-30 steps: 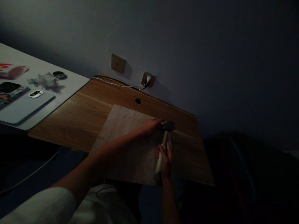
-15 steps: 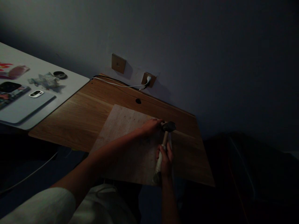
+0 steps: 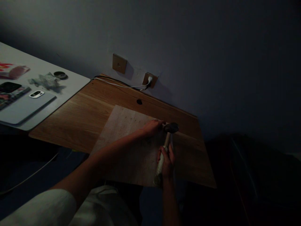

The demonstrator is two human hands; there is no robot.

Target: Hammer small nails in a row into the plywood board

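Note:
My right hand (image 3: 166, 161) is wrapped round the pale handle of a hammer (image 3: 171, 127), whose dark head points away from me. Close to the left of that head, my left hand (image 3: 153, 127) rests near the far right edge of a thin wooden board (image 3: 122, 138). Its fingers are bent and pinched together; whatever is between them is too small and dark to make out. Several small dark dots, nails or holes, run in a row along the board's far edge. The board lies on a brown wooden desk (image 3: 70, 121).
On the left, a white table (image 3: 77, 83) bears a phone-like device (image 3: 37, 94) on a grey slab, crumpled plastic (image 3: 48, 82), a round dark dish (image 3: 60, 75) and a red packet (image 3: 15, 71). Cables run to a wall socket (image 3: 152, 80). The desk has a round hole (image 3: 139, 102).
The hammer head has shifted very slightly to the right. My left hand stays in the same place on the board.

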